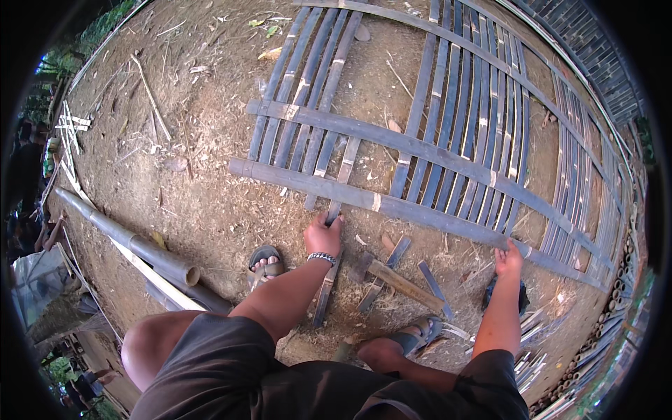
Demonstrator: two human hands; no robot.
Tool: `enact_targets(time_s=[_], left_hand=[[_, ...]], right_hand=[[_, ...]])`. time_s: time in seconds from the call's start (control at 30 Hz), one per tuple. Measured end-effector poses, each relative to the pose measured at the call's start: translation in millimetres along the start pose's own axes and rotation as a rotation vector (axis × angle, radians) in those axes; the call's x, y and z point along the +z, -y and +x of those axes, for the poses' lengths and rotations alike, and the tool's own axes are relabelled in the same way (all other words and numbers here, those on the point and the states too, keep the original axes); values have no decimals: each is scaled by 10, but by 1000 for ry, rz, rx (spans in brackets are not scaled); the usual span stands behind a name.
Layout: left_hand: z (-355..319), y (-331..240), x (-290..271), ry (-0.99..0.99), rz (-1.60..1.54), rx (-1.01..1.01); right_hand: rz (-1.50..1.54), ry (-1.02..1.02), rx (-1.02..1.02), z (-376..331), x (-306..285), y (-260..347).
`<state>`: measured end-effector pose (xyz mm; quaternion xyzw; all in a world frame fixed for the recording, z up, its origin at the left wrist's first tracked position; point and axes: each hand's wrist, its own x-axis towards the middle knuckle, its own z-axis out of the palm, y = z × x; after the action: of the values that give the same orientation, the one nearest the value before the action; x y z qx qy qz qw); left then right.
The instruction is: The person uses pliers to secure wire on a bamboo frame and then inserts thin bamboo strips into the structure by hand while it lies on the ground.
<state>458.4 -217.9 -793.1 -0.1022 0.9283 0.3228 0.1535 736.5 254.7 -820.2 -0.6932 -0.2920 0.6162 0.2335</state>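
A lattice panel of split bamboo lies on the ground, its upright slats woven between long crosswise strips. My left hand grips the lower end of a bamboo slat that runs up past the nearest crosswise strip. Farther right, my right hand has its fingers on the edge of that same nearest strip. Between my hands, below the panel, lies a tool with a wooden handle and a dark block-like head. Loose short bamboo pieces lie around it.
A thick bamboo pole lies at the left beside pale split strips. My sandalled feet stand near the panel. A dark object sits behind my right forearm. Stacked bamboo lines the right edge. Other people show at the far left.
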Motion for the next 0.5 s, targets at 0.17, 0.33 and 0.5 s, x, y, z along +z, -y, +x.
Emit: enact_targets(time_s=[0.17,0.33,0.5], left_hand=[[32,-90,-40,3,-63,38],[93,-40,-42,34,-13,25],[79,-36,-60,34,-125,13]], right_hand=[[-425,-344,-394,-193,66,-48],[-1135,-325,-917,-775,700,-208],[-1110,15,-1133,-1772,1504,-456]])
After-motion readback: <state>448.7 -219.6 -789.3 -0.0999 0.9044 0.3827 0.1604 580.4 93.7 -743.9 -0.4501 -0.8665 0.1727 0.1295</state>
